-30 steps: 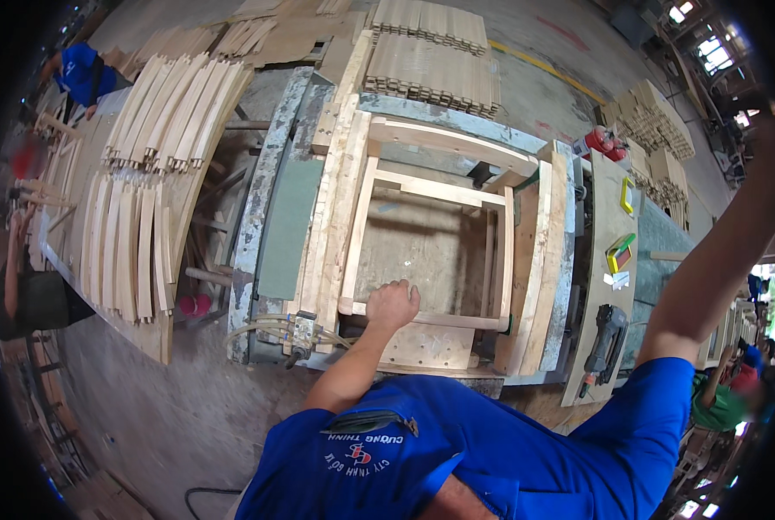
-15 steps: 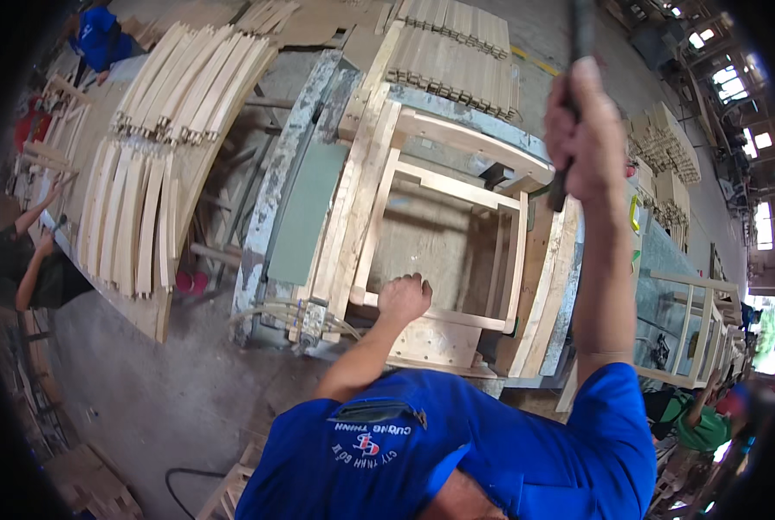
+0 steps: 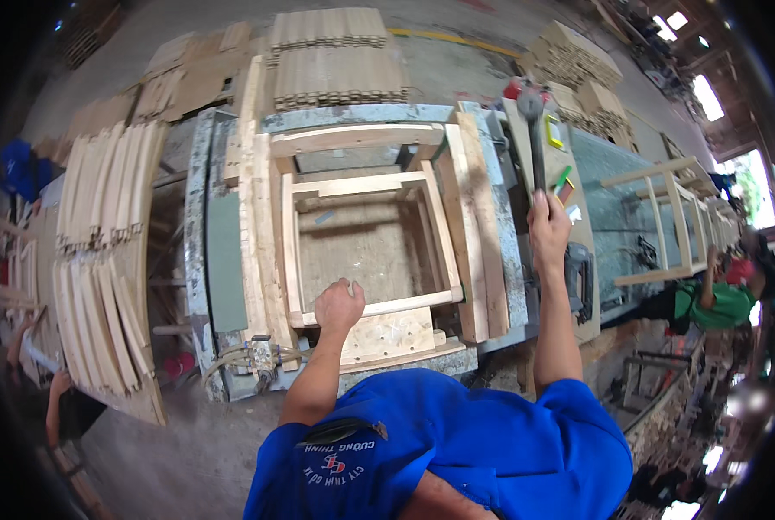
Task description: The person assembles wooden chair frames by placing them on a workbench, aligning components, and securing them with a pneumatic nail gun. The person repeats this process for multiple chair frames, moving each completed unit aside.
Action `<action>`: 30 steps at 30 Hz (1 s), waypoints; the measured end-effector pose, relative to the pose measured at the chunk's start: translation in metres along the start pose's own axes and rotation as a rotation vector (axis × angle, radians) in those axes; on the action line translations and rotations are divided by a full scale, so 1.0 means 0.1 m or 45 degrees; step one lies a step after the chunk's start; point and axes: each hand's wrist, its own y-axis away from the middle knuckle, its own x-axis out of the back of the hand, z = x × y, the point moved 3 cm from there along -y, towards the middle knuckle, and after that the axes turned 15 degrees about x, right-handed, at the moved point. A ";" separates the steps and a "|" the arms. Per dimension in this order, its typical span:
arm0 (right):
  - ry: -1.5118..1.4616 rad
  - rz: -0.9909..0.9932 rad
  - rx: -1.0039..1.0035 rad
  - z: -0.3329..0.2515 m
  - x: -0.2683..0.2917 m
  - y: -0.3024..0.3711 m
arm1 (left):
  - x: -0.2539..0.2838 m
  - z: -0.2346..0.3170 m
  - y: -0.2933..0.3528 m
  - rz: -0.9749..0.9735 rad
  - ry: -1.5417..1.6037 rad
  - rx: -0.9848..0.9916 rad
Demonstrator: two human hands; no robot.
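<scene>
A pale wooden frame (image 3: 366, 308) with four-sided rails lies inside a larger wooden clamping jig (image 3: 257, 217) on the bench. My left hand (image 3: 339, 303) is closed round the near rail, close to its left corner. To the right of the jig, my right hand (image 3: 549, 232) grips the lower end of a long dark steel tool (image 3: 537, 152). That tool has a broad rounded head, wrench-like, which points away from me. It is held up, apart from the frame. My left fingers partly hide the rail.
Curved wooden slats (image 3: 101, 191) lie on a table at the left. Stacked slats (image 3: 340, 78) stand beyond the jig. A nail gun (image 3: 580, 282) rests on the right-hand board. Assembled frames (image 3: 677, 217) stand farther right, near a person in green (image 3: 723, 295).
My right hand has come down with the tool from a high raised position. The view has turned, shifting the jig leftward. My left hand stays on the near rail.
</scene>
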 end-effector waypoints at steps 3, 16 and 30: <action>0.370 -0.073 -0.016 0.71 0.08 0.36 | 0.04 -0.02 0.03 -0.009 0.116 0.010; 0.746 -0.380 0.645 1.24 -0.40 0.40 | 0.17 -0.17 0.43 0.168 0.078 0.055; 0.462 -0.697 0.540 0.49 -1.15 0.44 | 0.18 -0.21 0.53 0.354 0.182 -0.012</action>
